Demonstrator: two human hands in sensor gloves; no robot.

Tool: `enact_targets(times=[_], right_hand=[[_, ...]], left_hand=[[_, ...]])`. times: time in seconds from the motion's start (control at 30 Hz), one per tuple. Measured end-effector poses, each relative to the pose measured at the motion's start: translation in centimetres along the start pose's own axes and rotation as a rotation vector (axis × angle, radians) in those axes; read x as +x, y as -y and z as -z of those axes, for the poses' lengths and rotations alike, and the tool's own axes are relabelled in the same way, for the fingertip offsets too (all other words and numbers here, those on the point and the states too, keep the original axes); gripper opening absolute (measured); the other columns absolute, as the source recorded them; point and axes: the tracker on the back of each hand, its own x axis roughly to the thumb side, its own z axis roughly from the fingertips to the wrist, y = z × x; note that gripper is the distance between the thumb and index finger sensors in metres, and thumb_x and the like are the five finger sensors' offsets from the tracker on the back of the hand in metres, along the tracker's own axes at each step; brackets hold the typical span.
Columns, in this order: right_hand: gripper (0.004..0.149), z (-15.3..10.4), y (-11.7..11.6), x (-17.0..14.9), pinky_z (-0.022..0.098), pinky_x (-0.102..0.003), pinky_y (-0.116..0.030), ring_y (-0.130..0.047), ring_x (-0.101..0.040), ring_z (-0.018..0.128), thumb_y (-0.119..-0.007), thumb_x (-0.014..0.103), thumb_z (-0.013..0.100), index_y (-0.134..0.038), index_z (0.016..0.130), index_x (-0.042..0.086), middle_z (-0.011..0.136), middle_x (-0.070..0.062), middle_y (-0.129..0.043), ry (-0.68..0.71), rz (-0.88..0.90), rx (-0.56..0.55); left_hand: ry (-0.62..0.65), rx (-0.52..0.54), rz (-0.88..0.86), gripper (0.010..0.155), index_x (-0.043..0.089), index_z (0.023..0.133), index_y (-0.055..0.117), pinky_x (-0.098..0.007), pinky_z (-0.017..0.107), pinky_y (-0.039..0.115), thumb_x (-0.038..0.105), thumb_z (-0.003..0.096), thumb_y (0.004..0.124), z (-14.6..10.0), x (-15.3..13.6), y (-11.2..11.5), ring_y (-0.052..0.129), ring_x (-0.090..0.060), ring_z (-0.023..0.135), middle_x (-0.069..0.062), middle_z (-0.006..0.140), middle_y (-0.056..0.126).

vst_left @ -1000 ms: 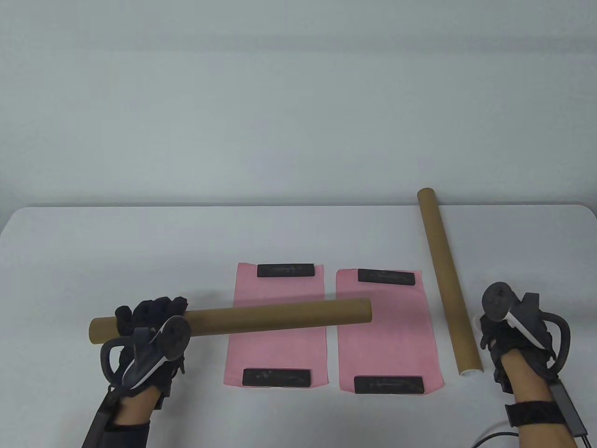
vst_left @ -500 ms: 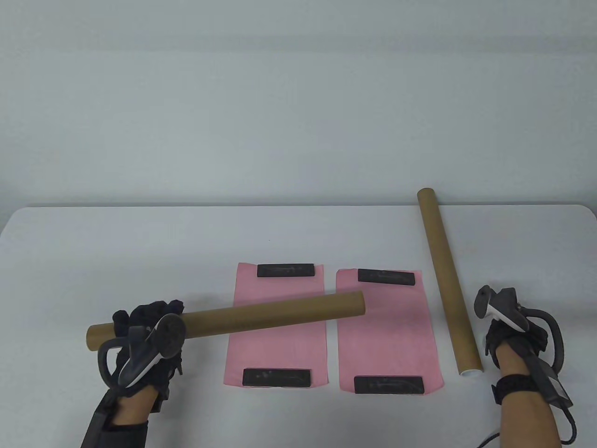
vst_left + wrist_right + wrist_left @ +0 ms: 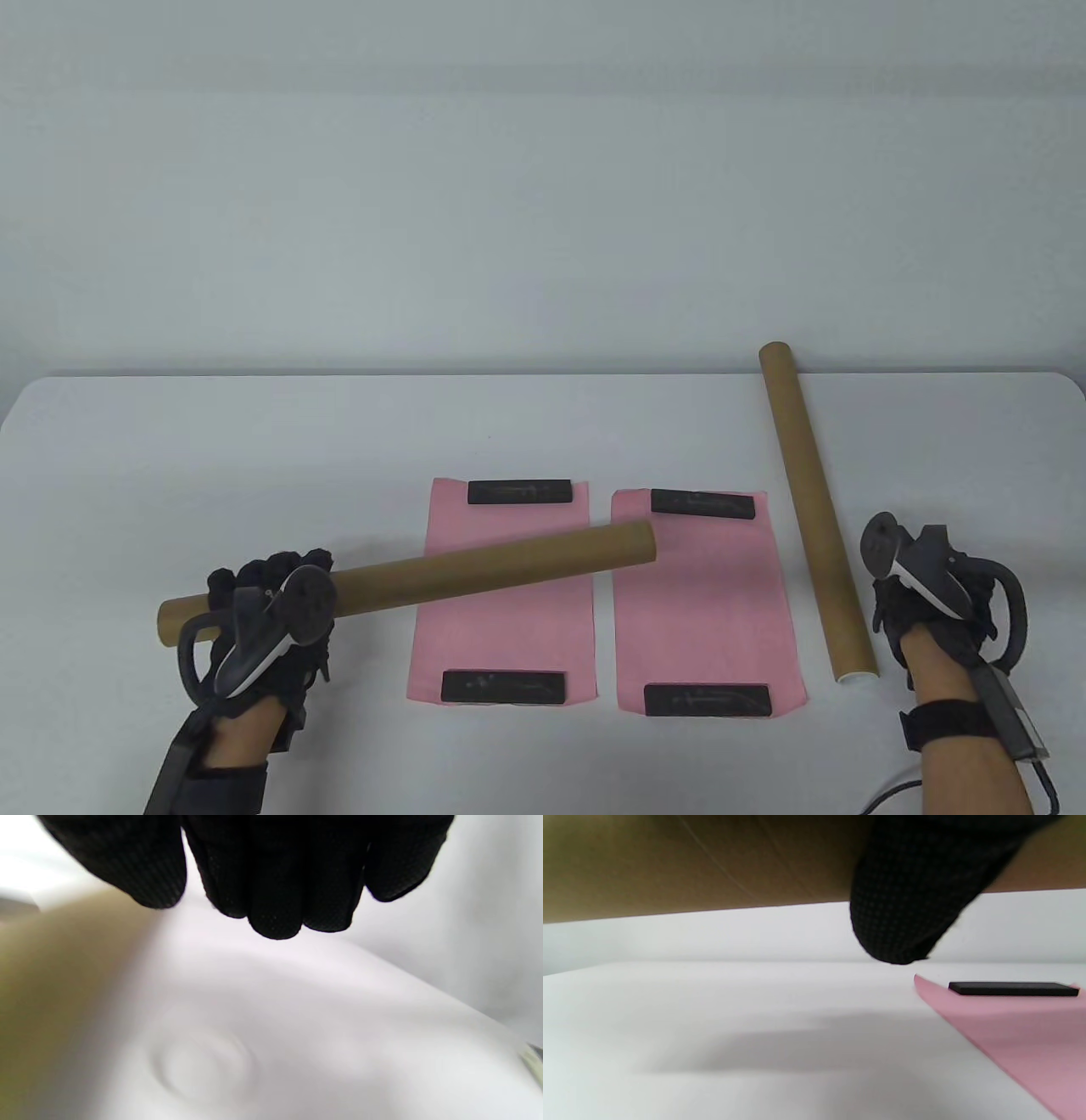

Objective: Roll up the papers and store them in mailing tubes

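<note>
Lettering shows nowhere. Two tubes: my left hand grips one tube; the other tube lies beside my empty, loosely curled right hand. Two pink papers, four black weights.

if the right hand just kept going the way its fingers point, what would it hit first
Probably nothing: the right hand points up the bare table, and the lying tube stays just to its left. Depth is hard to judge, so a graze is possible.
</note>
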Motion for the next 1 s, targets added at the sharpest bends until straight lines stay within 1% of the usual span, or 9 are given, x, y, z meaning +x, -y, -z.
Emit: enact_targets(times=[0.1, 0.17, 0.23, 0.33, 0.43, 0.47, 0.8, 0.9, 1.0], right_hand=[[0.057, -3.8, 4.0, 2.4, 0.064, -0.064, -0.071, -0.088, -0.045, 0.088, -0.081, 0.048, 0.05, -0.081, 0.095, 0.013, 0.093, -0.014, -0.088, 0.116, 0.169, -0.184], [0.061, -6.3, 5.6, 4.3, 0.061, -0.069, -0.073, -0.084, -0.048, 0.091, -0.08, 0.05, 0.05, -0.078, 0.098, 0.012, 0.097, -0.016, -0.084, 0.249, 0.282, -0.202], [0.066, -8.6, 6.1, 6.4, 0.061, -0.073, -0.072, -0.078, -0.051, 0.096, -0.08, 0.053, 0.05, -0.073, 0.102, 0.012, 0.102, -0.017, -0.08, 0.348, 0.413, -0.171], [0.07, -10.9, 5.0, 8.9, 0.062, -0.076, -0.068, -0.075, -0.052, 0.099, -0.08, 0.054, 0.05, -0.07, 0.105, 0.012, 0.105, -0.017, -0.077, 0.434, 0.536, -0.286], [0.072, -11.9, 4.4, 10.2, 0.065, -0.078, -0.061, -0.07, -0.053, 0.102, -0.079, 0.055, 0.049, -0.067, 0.107, 0.014, 0.108, -0.016, -0.073, 0.544, 0.489, -0.292], [0.072, -12.2, 4.4, 10.2, 0.065, -0.078, -0.061, -0.07, -0.052, 0.103, -0.079, 0.056, 0.05, -0.067, 0.107, 0.015, 0.109, -0.015, -0.073, 0.554, 0.452, -0.34], [0.07, -13.3, 3.9, 10.4, 0.064, -0.078, -0.059, -0.07, -0.054, 0.101, -0.079, 0.054, 0.05, -0.069, 0.106, 0.012, 0.106, -0.017, -0.075, 0.638, 0.541, -0.321], [0.07, -13.5, 4.3, 10.3, 0.064, -0.078, -0.059, -0.07, -0.054, 0.101, -0.078, 0.054, 0.05, -0.069, 0.106, 0.013, 0.106, -0.017, -0.075, 0.651, 0.514, -0.347], [0.068, -13.6, 4.4, 10.2, 0.064, -0.078, -0.059, -0.07, -0.054, 0.101, -0.079, 0.053, 0.05, -0.07, 0.105, 0.014, 0.105, -0.016, -0.076, 0.653, 0.546, -0.353]], left_hand=[[-0.047, -0.04, 0.025, 0.075, 0.042, 0.096, 0.062, -0.06, 0.073, 0.051, 0.045, 0.0317, 0.1, 0.4, -0.3, 0.6, 0.081, -0.024, 0.093, 0.004, 0.099, 0.076], [-0.088, -0.066, 0.035, 0.077, 0.047, 0.097, 0.056, -0.058, 0.073, 0.052, 0.047, 0.0324, 0.098, 0.6, -0.5, 0.8, 0.082, -0.023, 0.093, 0.005, 0.1, 0.075], [-0.136, -0.078, 0.025, 0.078, 0.048, 0.098, 0.053, -0.056, 0.072, 0.053, 0.048, 0.0334, 0.097, 0.6, -0.6, 0.9, 0.082, -0.024, 0.092, 0.004, 0.1, 0.075], [-0.17, -0.13, -0.009, 0.079, 0.047, 0.1, 0.048, -0.055, 0.072, 0.056, 0.05, 0.0355, 0.093, 0.8, -0.8, 1.4, 0.083, -0.024, 0.091, 0.003, 0.101, 0.074], [-0.166, -0.193, -0.027, 0.085, 0.048, 0.102, 0.033, -0.054, 0.071, 0.057, 0.052, 0.038, 0.089, 1.0, -0.9, 1.8, 0.083, -0.025, 0.091, 0.001, 0.103, 0.067], [-0.169, -0.224, -0.026, 0.087, 0.048, 0.102, 0.027, -0.054, 0.07, 0.058, 0.053, 0.0389, 0.087, 1.1, -0.9, 1.8, 0.083, -0.025, 0.091, -0.001, 0.104, 0.063], [-0.197, -0.421, -0.172, 0.089, 0.03, 0.105, 0.015, -0.049, 0.062, 0.071, 0.055, 0.0441, 0.076, 1.8, 0.2, 3.7, 0.084, -0.029, 0.085, -0.013, 0.102, 0.058], [-0.22, -0.515, -0.257, 0.092, 0.034, 0.104, 0.006, -0.048, 0.06, 0.074, 0.055, 0.0454, 0.073, 2.3, 0.5, 4.2, 0.086, -0.028, 0.083, -0.015, 0.102, 0.057], [-0.271, -0.535, -0.276, 0.093, 0.031, 0.104, 0.003, -0.047, 0.058, 0.078, 0.055, 0.0456, 0.072, 3.3, 0.9, 4.3, 0.089, -0.029, 0.08, -0.017, 0.101, 0.058]])
